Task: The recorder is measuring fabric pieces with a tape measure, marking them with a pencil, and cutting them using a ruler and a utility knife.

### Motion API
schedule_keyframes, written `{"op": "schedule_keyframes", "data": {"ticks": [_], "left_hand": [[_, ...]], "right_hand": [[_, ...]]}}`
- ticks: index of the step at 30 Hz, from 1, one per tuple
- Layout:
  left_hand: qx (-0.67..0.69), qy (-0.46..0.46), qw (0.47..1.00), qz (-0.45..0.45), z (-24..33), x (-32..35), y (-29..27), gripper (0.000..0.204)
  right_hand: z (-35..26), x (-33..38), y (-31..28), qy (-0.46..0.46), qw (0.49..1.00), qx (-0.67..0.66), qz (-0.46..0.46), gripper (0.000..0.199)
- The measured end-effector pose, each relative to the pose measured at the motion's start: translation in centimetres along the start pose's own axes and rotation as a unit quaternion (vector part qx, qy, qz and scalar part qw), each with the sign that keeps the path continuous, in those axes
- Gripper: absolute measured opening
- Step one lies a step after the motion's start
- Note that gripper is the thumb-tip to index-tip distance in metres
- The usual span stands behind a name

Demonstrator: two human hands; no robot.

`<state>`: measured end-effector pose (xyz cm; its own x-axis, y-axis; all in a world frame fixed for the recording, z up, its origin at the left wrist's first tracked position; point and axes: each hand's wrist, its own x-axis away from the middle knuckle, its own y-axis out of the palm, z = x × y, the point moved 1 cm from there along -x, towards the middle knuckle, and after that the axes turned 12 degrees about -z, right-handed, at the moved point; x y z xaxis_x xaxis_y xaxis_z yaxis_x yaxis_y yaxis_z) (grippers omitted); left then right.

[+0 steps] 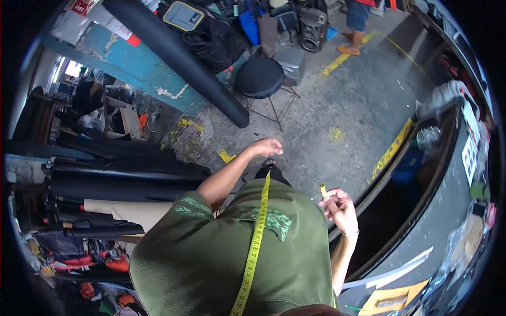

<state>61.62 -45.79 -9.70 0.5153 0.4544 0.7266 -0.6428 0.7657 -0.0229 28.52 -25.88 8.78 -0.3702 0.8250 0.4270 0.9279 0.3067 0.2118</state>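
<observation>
A yellow tape measure [256,237] runs down the front of the green shirt I wear. My right hand [341,210] is closed in a pinch on a short yellow end with a dark tip, which sticks up past the fingertips beside the right side of my body. The tape between this end and the strip on my chest is mostly hidden. In front of my body, my left hand [266,147] hangs over the floor with its fingers curled in and nothing visible in them. A black round stool [259,78] stands beyond it.
A long black roll [182,63] leans across a worn blue panel [142,71]. More black rolls [121,179] lie at left. On the right stands a dark table [437,210] with an open compartment. Bags and a speaker [313,29] are at the back, near another person's legs [357,31].
</observation>
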Motion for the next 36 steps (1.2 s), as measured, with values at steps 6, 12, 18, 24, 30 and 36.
{"op": "schedule_keyframes", "data": {"ticks": [6,12,18,24,30,36], "left_hand": [[0.05,-0.053,0.997,0.023,-6.1,5.2,-13.0,0.048],[0.099,-0.029,0.963,0.248,-10.4,7.4,-30.6,0.035],[-0.209,0.075,0.813,0.538,-3.7,7.2,-45.1,0.079],[-0.404,-0.012,0.713,0.572,5.0,6.7,-54.3,0.064],[-0.421,-0.074,0.756,0.495,9.6,5.1,-54.1,0.023],[-0.486,0.006,0.689,0.537,19.1,3.5,-49.3,0.017]], "right_hand": [[-2.6,-11.5,3.8,0.045,0.989,0.135,-0.036,0.005],[-3.9,-21.3,9.1,0.002,0.999,-0.003,-0.036,0.021],[-3.6,-23.9,9.3,0.032,0.992,-0.043,0.11,0.044],[-6.8,-27.3,1.3,0.077,0.993,-0.008,0.094,0.016],[-13.1,-36.6,-7.6,0.056,0.996,0.034,0.053,0.021],[-21.6,-47.6,-10.2,-0.004,0.988,0.136,-0.071,0.025]]}}
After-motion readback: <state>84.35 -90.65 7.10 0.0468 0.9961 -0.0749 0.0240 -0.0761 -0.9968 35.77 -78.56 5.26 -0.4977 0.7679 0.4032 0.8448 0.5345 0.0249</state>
